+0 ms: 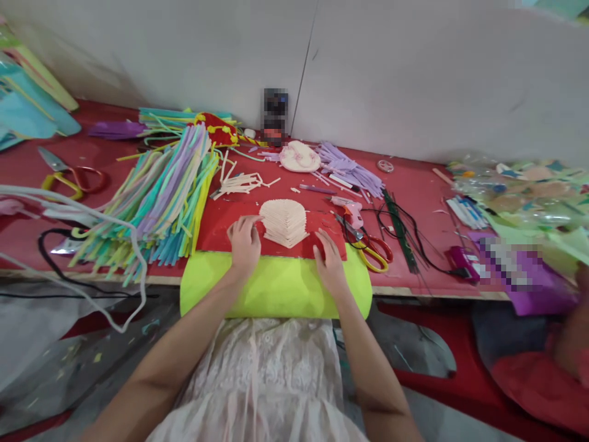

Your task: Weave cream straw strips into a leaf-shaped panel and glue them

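A cream piece [284, 222] made of pipe cleaners laid in a herringbone pattern lies flat on a red board [216, 230]. It has a rounded top and a pointed lower edge. My left hand [245, 244] rests on the board just left of the piece, fingers bent and thumb apart; its fingertips come close to the cream edge. On the other side, my right hand [329, 261] lies on the board with thumb and fingers spread, apart from the piece. Under my wrists a yellow-green sheet [280, 288] curves over the table's front edge. I see nothing held in either hand.
Left stand a big pipe cleaner bundle [156, 196], scissors [69, 175] and a white cable [138, 264]. Cut cream pieces [242, 182] lie behind. Right are a pink glue gun [352, 212], more scissors [375, 253] and purple pipe cleaners [350, 169]. Another person's arm [573, 331] shows at far right.
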Tool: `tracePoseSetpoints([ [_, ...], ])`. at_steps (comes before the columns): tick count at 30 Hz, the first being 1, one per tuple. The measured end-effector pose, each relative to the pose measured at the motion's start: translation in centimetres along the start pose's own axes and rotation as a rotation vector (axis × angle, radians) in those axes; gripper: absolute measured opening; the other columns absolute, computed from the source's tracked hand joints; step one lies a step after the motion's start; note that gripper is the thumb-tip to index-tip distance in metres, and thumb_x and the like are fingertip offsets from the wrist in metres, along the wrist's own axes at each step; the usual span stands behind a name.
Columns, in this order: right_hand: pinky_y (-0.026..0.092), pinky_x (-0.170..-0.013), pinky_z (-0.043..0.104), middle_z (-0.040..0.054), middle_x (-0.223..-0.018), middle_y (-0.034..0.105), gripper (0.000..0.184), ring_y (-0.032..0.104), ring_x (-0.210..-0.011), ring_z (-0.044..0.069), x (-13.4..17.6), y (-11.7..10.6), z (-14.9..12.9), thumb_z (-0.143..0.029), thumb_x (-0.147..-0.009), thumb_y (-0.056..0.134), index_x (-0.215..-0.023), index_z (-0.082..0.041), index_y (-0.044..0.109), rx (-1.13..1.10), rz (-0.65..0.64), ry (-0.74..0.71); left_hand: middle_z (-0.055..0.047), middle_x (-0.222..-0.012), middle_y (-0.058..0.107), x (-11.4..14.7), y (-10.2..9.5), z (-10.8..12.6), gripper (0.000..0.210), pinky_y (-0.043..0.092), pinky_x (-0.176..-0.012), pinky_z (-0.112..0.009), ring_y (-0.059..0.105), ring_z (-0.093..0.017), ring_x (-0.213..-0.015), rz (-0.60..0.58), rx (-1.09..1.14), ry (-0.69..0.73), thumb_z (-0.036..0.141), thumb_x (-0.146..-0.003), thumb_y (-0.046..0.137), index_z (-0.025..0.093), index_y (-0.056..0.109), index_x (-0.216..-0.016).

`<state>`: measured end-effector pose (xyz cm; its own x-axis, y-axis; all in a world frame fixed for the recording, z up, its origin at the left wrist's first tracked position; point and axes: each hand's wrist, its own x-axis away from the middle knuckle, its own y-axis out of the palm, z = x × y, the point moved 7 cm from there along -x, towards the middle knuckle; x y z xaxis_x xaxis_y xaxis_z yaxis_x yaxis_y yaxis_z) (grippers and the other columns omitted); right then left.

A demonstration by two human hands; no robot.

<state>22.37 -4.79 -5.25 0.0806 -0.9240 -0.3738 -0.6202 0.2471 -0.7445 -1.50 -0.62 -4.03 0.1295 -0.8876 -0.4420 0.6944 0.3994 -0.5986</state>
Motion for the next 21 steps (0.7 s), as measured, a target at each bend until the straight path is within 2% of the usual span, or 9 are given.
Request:
tracePoseSetpoints([
  [2,0.036,-0.112,0.047,0.0106,-0.144,0.047,0.046,0.041,-0.135,0.02,-0.1,0.5,0.2,-0.033,-0.098,0.033,-0.141,-0.021,0.042,0.025,0.031,0.007,-0.006,-0.11,0.064,0.0,-0.3,-1.1,0.036,0.038,-0.096,-0.051,0.056,-0.025,-0.107,0.062,-0.042,-0.062,0.007,-0.085,0.039,0.028,0.058,-0.109],
  [4,0.038,-0.11,0.047,0.0123,-0.141,0.05,0.045,0.044,-0.133,0.022,-0.6,1.1,0.3,-0.03,-0.098,0.032,-0.139,-0.018,0.045,0.055,0.057,0.002,-0.007,-0.11,0.063,0.0,-0.1,-1.6,0.035,0.037,-0.097,-0.054,0.055,-0.027,-0.108,0.069,-0.076,-0.071,0.008,-0.084,0.042,0.027,0.058,-0.108],
  [7,0.043,-0.103,0.045,0.0162,-0.131,0.059,0.044,0.054,-0.123,0.023,-2.2,1.9,0.6,-0.026,-0.098,0.03,-0.133,-0.012,0.051,0.08,0.14,0.031,-0.01,-0.114,0.061,-0.1,0.6,-1.7,0.029,0.031,-0.105,-0.059,0.055,-0.028,-0.11,0.041,-0.142,-0.051,0.012,-0.085,0.045,0.025,0.058,-0.108],
  [10,0.047,-0.098,0.043,0.0151,-0.12,0.066,0.041,0.061,-0.111,0.022,-4.0,2.4,1.0,-0.025,-0.097,0.03,-0.124,-0.012,0.059,0.058,0.201,0.067,-0.012,-0.119,0.059,-0.1,1.2,-1.6,0.025,0.022,-0.112,-0.06,0.054,-0.028,-0.115,-0.009,-0.185,-0.042,0.015,-0.086,0.046,0.021,0.06,-0.106],
  [14,0.047,-0.097,0.042,0.0113,-0.116,0.069,0.039,0.063,-0.107,0.021,-5.1,2.7,0.9,-0.025,-0.096,0.032,-0.119,-0.016,0.062,-0.019,0.197,0.063,-0.012,-0.121,0.058,0.0,1.3,-1.2,0.025,0.02,-0.114,-0.061,0.055,-0.028,-0.116,-0.034,-0.179,0.012,0.016,-0.087,0.046,0.022,0.06,-0.106],
  [21,0.046,-0.099,0.04,0.0096,-0.118,0.068,0.039,0.062,-0.11,0.02,-4.7,2.4,1.0,-0.025,-0.095,0.033,-0.12,-0.018,0.062,-0.124,0.134,0.052,-0.011,-0.122,0.058,0.1,1.2,-1.0,0.029,0.02,-0.114,-0.062,0.055,-0.028,-0.116,-0.029,-0.185,0.033,0.013,-0.084,0.047,0.022,0.06,-0.108],
])
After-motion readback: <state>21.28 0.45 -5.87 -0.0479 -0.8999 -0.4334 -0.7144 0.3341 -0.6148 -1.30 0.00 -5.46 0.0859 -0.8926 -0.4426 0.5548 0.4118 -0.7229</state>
